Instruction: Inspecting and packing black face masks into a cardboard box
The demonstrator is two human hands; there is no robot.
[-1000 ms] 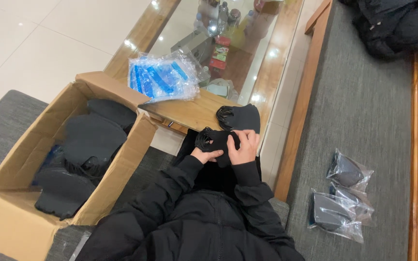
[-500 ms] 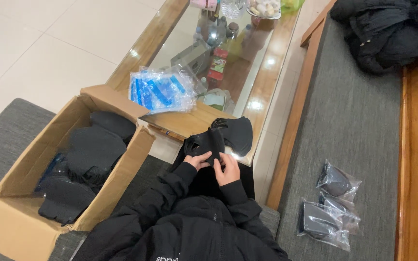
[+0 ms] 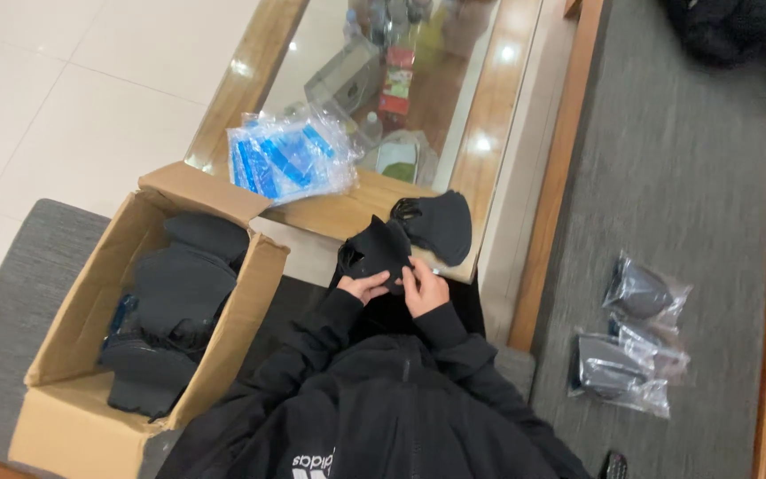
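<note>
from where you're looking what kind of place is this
Probably a home living room used for packing work. A glass-topped wooden coffee table stands on pale floor tiles, with grey upholstered seating beside it and a cardboard box of black masks.

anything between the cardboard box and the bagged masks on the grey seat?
Head view: the person sits between them, both hands on a black mask. Cardboard box lies to their left, the bagged masks to their right on the grey seat.

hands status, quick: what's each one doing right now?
Left hand: closed on the black face mask, gripping its lower edge.
Right hand: closed on the same mask, fingers pinching its right side.
</note>
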